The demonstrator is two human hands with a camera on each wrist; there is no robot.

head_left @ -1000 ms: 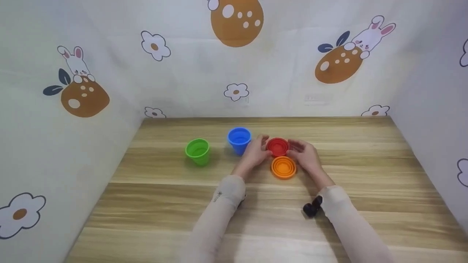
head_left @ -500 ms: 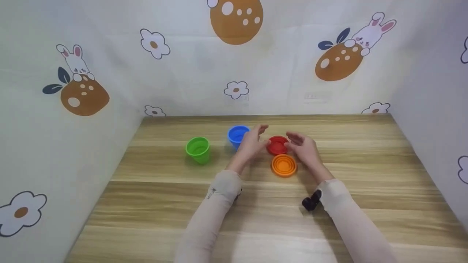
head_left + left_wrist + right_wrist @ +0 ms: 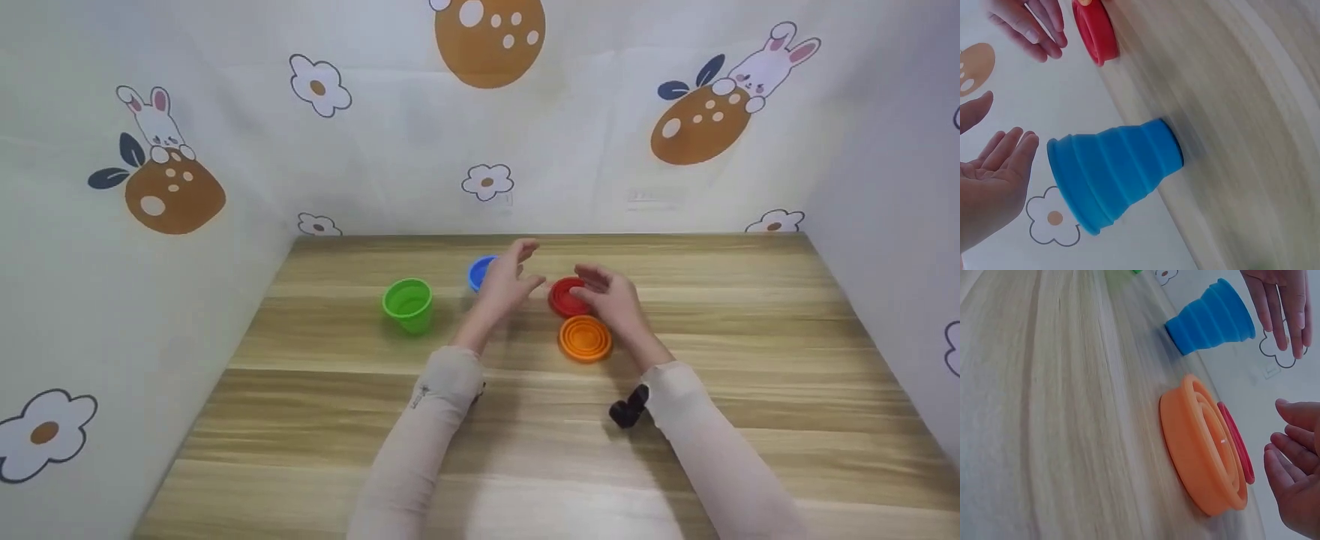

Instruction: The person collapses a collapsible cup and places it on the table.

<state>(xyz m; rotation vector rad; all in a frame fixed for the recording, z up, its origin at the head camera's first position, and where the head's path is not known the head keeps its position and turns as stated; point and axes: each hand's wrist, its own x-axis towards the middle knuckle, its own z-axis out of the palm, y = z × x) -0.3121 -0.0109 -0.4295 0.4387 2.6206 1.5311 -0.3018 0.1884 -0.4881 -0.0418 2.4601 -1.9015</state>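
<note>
My left hand (image 3: 506, 285) hovers in front of the blue collapsible cup (image 3: 1114, 171), fingers spread and holding nothing; it hides most of that cup in the head view. The blue cup stands upright, pulled out to full height. My right hand (image 3: 611, 296) hangs over the right side of the red collapsible cup (image 3: 566, 298), fingers loosely bent, nothing in them. Flattened into rings, the red cup lies just behind the orange collapsible cup (image 3: 585, 339), which is flattened too. In the right wrist view the right hand (image 3: 1297, 455) is above and apart from the orange cup (image 3: 1202, 450).
A green collapsible cup (image 3: 408, 304), full height, stands left of the blue one. All the cups are on a wood-grain table (image 3: 300, 435). Patterned cloth walls (image 3: 405, 150) enclose its back and sides. A black wrist camera (image 3: 628, 407) juts from the right sleeve.
Both hands have lifted off the red cup's sides. The left hand has moved left and back, over the blue cup; the right has shifted slightly left and back. The cups stay where they were.
</note>
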